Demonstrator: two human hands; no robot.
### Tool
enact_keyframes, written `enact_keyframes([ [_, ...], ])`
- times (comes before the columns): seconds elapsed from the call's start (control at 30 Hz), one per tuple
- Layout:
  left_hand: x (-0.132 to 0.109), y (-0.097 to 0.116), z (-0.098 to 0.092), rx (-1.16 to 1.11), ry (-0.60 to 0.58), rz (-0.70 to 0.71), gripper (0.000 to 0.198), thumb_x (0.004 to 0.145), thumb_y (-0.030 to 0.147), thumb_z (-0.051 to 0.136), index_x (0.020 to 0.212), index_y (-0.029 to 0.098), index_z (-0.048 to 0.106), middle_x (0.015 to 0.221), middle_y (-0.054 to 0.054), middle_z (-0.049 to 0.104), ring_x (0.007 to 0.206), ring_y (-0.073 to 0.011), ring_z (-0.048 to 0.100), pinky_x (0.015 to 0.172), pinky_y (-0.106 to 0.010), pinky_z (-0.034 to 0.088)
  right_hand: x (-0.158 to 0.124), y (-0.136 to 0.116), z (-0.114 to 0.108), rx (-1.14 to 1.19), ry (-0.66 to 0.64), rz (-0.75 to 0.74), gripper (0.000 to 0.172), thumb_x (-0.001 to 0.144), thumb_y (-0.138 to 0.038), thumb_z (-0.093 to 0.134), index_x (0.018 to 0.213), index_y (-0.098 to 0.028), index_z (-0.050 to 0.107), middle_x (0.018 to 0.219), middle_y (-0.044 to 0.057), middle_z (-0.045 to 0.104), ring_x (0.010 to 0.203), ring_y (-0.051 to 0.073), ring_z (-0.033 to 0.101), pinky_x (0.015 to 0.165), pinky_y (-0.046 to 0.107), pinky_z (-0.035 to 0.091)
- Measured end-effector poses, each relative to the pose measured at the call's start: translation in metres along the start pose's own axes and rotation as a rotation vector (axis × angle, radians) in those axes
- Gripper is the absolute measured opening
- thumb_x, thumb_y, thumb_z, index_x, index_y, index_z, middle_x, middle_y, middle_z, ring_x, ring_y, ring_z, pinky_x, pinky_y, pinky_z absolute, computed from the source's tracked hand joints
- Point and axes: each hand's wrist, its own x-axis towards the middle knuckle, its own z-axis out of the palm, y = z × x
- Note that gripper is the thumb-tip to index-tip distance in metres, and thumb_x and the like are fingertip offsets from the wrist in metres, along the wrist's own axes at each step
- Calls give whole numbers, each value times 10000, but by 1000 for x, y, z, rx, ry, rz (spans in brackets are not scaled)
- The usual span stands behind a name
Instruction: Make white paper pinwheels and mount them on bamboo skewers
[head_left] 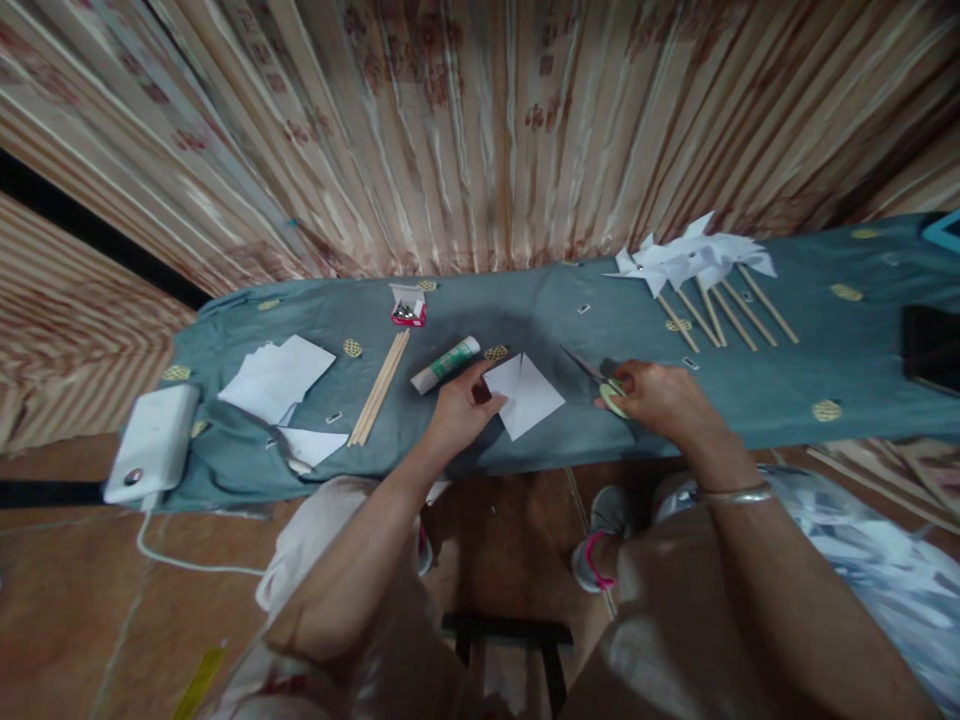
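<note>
Between thumb and fingers, my left hand (463, 408) pinches the left corner of a white paper square (529, 400), which has a slit running in from its top corner. My right hand (651, 395) grips scissors (613, 396) by their light green handles; the blades point up and left, apart from the paper. Just beyond my left hand lies a glue stick (445, 365) with a green and white label. Beside it are several thin wooden sticks (379, 388) in a bundle. A small red and white box (408, 308) stands open behind them, with shiny metal pieces inside.
White paper sheets (276, 378) lie at the left, near a white power bank (152, 443) with a cable. Several paper pinwheels (697, 258) on sticks rest at the back right. A dark phone-like object (930, 348) is at the right end of the cloth-covered table (772, 400). Curtains hang behind.
</note>
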Motion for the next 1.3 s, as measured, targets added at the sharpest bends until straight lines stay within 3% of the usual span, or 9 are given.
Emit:
enact_keyframes([
  [0.1,-2,2,-12,200,34,119,572,725,170,687,1285,181,571,1183,-107,661,899,-214,656,842,-367,539,0,1,-2,-33,-9,29,351,774,-470,662,962,-175,692,857,119,751,845,308,708,657,330,440],
  [0.2,-7,8,-17,440,60,316,441,788,144,622,1227,176,610,1306,-119,592,1170,-261,560,1032,-438,447,3,-3,-5,-36,-34,70,360,785,-472,650,976,-170,695,889,134,752,865,320,705,671,342,449],
  [0.37,-23,15,-2,688,-162,489,271,906,158,488,1111,180,665,1254,-97,647,1270,-263,494,1105,-488,360,11,-7,-8,-21,-105,56,346,782,-452,661,968,-163,702,909,139,752,893,316,699,698,350,465],
  [0.47,-30,12,9,756,-248,501,284,922,237,512,1175,170,623,1311,-116,612,1315,-269,460,1160,-533,253,12,-7,-9,-8,-145,60,303,771,-400,679,970,-173,705,904,117,756,886,297,700,698,340,470],
  [0.6,-33,4,15,774,-265,496,364,919,266,526,1247,113,567,1368,-161,555,1325,-284,451,1158,-495,280,7,-5,-9,7,-120,27,313,776,-393,677,1001,-176,701,873,106,758,840,280,700,673,332,467],
  [0.77,-35,-4,16,760,-253,511,381,928,267,507,1279,122,535,1391,-162,531,1351,-286,423,1142,-496,316,-8,-16,-7,-83,103,-52,261,873,-339,563,969,-135,695,872,152,741,830,291,685,713,357,486],
  [0.9,-37,-4,17,783,-228,531,375,932,272,503,1276,128,534,1392,-153,533,1345,-283,432,1137,-491,324,-14,-46,5,21,286,-236,293,914,-248,482,1053,-77,676,1051,191,709,968,318,638,857,408,492],
  [1.07,-39,-3,18,832,-226,529,405,943,289,489,1300,101,523,1408,-161,523,1354,-278,431,1146,-465,315,-8,-84,29,222,258,-492,400,912,-85,345,1217,-104,603,1255,168,636,1154,260,582,972,403,474],
  [1.3,-43,-7,16,909,-229,533,486,964,369,440,1366,99,472,1448,-159,489,1402,-268,371,1161,-449,283,11,-100,45,148,285,-493,436,862,-53,399,1264,-51,565,1319,200,590,1225,274,536,1042,376,424],
])
